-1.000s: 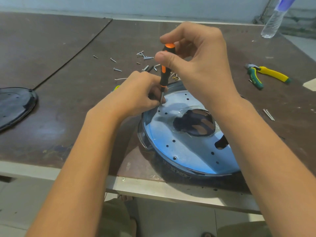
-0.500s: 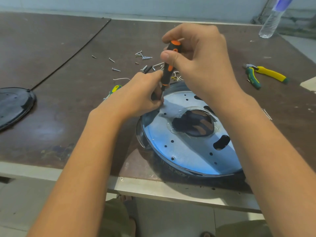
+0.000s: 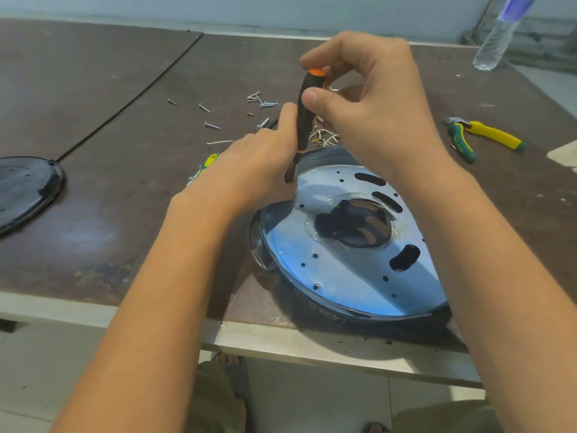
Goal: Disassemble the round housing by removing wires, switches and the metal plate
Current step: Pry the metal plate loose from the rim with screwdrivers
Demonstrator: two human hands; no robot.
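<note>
Housing (image 3: 318, 312) rim, screwdriver (image 3: 304, 120) tip hidden behind left hand (image 3: 253, 170).

On the brown table (image 3: 125, 214), yellow-and-green pliers (image 3: 487, 139) lie at the right. A clear bottle (image 3: 496, 39) stands far right, loose screws (image 3: 260, 100) are scattered mid-table, and a dark round cover (image 3: 22, 189) sits left. A half-hidden yellow-green tool (image 3: 206, 164) is possibly a screwdriver.

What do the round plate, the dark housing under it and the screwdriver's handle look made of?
Metal plate: thin sheet metal, likely bare steel; it has a silvery satin sheen and punched holes and slots.
Housing: probably moulded plastic; it is dark and glossy, with what looks like raised lettering on its wall.
Screwdriver: the handle looks like hard plastic, matte black with an orange cap; it could be rubber-coated.
</note>
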